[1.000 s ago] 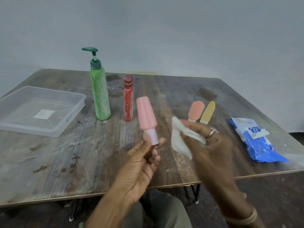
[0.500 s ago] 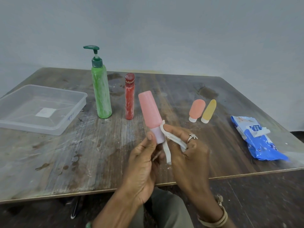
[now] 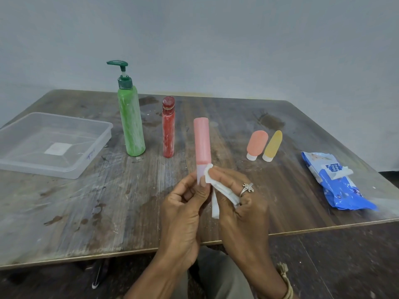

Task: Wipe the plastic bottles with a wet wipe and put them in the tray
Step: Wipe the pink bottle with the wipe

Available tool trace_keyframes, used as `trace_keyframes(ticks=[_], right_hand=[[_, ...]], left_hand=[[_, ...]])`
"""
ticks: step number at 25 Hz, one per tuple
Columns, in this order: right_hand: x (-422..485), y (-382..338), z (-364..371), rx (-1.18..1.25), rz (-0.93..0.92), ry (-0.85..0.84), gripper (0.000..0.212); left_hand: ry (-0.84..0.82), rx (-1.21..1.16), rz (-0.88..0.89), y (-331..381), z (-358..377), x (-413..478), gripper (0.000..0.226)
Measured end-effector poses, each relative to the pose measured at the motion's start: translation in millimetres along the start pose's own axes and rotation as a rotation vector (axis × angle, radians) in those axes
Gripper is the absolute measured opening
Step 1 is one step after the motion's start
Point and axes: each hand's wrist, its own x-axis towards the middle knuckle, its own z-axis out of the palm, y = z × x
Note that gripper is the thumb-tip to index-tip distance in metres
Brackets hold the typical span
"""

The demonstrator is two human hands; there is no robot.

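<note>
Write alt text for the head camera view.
The left hand holds a pink bottle upright by its cap while the right hand presses a wet wipe to it. An empty clear tray sits left.

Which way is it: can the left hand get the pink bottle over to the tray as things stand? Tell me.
Probably yes. The left hand holds the pink bottle by its cap end, and the table between it and the tray is bare; the green pump bottle stands farther back.
</note>
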Motion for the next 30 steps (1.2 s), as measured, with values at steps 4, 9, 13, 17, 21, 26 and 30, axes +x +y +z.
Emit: trace_keyframes(ticks=[4,9,13,17,21,26,30], right_hand=[[0,5,1,0.014,0.064,0.004,0.033],[2,6,-1,0.001,0.024,0.019,0.037],[2,9,0,-0.031,-0.018,0.017,0.039],[-2,15,5,-0.033,-0.044,0.039,0.036],[-1,16,2,0.017,0.104,0.036,0.038],[19,28,-15,0.303,0.658,-0.061,0.018],[37,37,-40,0.114,0.566,-0.019,0.028]], left_hand=[[-0.065,-0.055,-0.1,-3,-2,6,0.016],[-0.095,-0.03,-0.072,-5,-5,7,0.03],[-0.029,0.014,0.004,-4,-6,9,0.027],[-0.037,0.002,-0.025,-3,-4,6,0.035],[-0.083,-0.027,-0.148,-6,-11,13,0.036],[-0.078,0.012,-0.149,-9,-10,19,0.039],[-0.104,0.29,0.028,-9,0,37,0.03]])
